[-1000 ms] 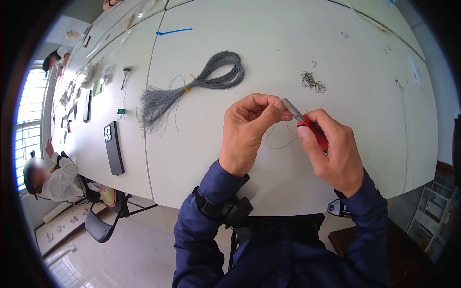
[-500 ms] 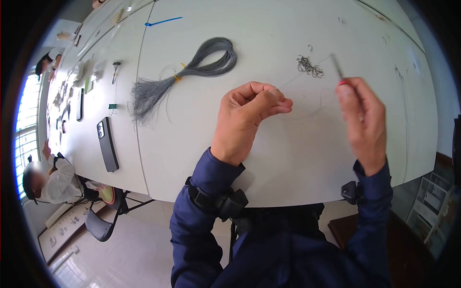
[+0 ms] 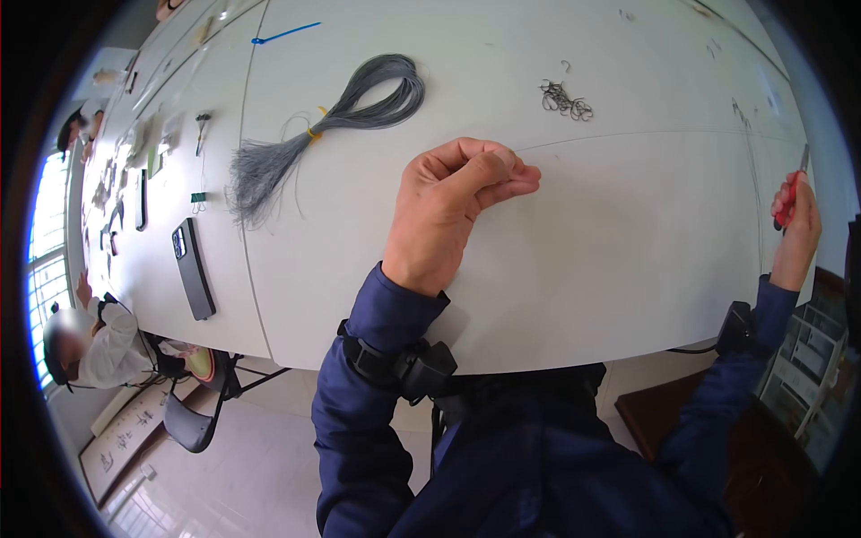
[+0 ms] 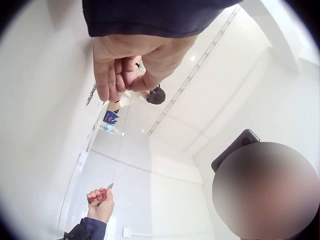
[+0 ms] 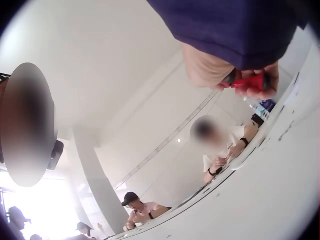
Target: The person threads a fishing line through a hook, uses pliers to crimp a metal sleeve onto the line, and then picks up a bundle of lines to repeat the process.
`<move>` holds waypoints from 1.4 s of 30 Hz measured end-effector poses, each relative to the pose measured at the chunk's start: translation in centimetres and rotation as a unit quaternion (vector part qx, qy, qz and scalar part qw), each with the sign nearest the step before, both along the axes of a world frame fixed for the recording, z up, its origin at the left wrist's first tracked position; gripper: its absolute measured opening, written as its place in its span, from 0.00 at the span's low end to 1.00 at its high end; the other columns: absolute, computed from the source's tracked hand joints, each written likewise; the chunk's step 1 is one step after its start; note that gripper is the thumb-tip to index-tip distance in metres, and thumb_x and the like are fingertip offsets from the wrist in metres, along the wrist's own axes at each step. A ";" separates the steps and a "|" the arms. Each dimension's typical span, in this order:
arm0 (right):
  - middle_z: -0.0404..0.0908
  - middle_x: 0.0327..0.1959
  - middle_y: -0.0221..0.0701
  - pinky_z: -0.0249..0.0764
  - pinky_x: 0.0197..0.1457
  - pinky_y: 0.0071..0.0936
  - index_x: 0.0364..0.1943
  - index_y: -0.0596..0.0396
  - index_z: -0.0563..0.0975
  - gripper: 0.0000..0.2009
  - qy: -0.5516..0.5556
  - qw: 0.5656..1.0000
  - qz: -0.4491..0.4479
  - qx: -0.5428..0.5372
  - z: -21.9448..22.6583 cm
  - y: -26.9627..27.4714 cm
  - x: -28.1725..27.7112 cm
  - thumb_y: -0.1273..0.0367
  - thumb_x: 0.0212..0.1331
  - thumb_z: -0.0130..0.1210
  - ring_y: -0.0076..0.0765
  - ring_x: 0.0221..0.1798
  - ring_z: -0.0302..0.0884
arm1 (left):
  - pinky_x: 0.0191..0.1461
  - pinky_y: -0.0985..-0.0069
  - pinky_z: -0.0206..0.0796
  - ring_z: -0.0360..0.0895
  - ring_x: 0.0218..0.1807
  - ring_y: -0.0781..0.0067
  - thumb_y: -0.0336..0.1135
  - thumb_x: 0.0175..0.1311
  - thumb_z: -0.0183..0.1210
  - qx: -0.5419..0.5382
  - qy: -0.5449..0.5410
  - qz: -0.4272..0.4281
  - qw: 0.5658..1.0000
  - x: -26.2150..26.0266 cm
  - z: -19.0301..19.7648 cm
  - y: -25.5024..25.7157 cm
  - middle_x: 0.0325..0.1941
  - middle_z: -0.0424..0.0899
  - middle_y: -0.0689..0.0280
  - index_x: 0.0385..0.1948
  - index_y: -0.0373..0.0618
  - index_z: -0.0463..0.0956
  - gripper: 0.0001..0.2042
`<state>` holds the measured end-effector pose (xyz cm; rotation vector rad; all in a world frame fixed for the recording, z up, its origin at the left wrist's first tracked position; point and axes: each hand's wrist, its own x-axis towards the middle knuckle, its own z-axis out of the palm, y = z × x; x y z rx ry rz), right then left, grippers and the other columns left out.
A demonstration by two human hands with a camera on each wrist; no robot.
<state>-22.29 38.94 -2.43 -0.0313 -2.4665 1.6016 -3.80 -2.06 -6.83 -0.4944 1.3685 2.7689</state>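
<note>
My left hand is over the middle of the white table, thumb and fingertips pinched on a thin fishing line. The line runs taut to the right, toward red-handled pliers out past the table's right side. My right hand grips the pliers by the handles, jaws pointing away from me; the left wrist view shows the same pliers with the line at their tip. Whatever else lies between the left fingertips is hidden. Behind the line is a small pile of dark fish hooks.
A looped bundle of grey line with a yellow tie lies left of the hooks. A blue cable tie, a black phone and a green binder clip lie further left. Other people sit along the table.
My right hand with the pliers has swung from beside the left fingers far out to the right, drawing the line out straight. The left hand keeps its pinch.
</note>
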 end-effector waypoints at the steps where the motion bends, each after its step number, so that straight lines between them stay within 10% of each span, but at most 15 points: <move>1: 0.71 0.28 0.24 0.63 0.35 0.18 0.41 0.59 0.77 0.14 -0.006 1.000 -0.010 -0.004 0.1 1.1 -0.2 0.61 0.76 0.49 0.18 0.30 0.66 | 0.61 0.66 0.76 0.84 0.48 0.61 0.27 0.70 0.53 0.002 0.000 -0.001 1.000 0.0 0.0 0.0 0.37 0.82 0.60 0.31 0.36 0.79 0.08; 9: 0.76 0.32 0.28 0.66 0.37 0.20 0.44 0.58 0.78 0.17 -0.103 0.994 -0.033 -0.001 0.7 7.8 -0.2 0.57 0.76 0.47 0.22 0.32 0.72 | 0.61 0.65 0.76 0.85 0.47 0.61 0.28 0.70 0.55 0.009 0.014 0.019 1.000 0.0 -0.4 -0.7 0.38 0.84 0.58 0.32 0.36 0.80 0.08; 15: 0.80 0.35 0.33 0.69 0.36 0.23 0.47 0.61 0.76 0.22 -0.333 0.858 0.366 -0.135 2.7 -11.3 10.2 0.52 0.74 0.45 0.26 0.35 0.78 | 0.61 0.63 0.76 0.86 0.45 0.61 0.27 0.70 0.57 -0.085 0.022 0.027 0.996 -0.1 -0.1 0.4 0.38 0.85 0.58 0.36 0.34 0.81 0.06; 18: 0.78 0.28 0.28 0.67 0.36 0.20 0.37 0.59 0.78 0.19 -0.395 0.813 0.421 -0.080 1.2 -17.2 11.7 0.56 0.74 0.47 0.21 0.33 0.74 | 0.61 0.63 0.76 0.86 0.46 0.62 0.27 0.70 0.57 -0.115 0.030 0.027 0.993 0.0 -0.1 0.7 0.38 0.85 0.58 0.37 0.34 0.81 0.06; 42: 0.69 0.22 0.23 0.67 0.29 0.20 0.33 0.59 0.76 0.20 -0.251 0.904 0.310 -0.155 0.5 -19.8 10.4 0.55 0.74 0.48 0.18 0.24 0.66 | 0.62 0.62 0.76 0.84 0.48 0.61 0.32 0.73 0.52 0.043 0.009 -0.013 0.999 0.1 -0.7 -0.3 0.41 0.83 0.58 0.35 0.35 0.78 0.10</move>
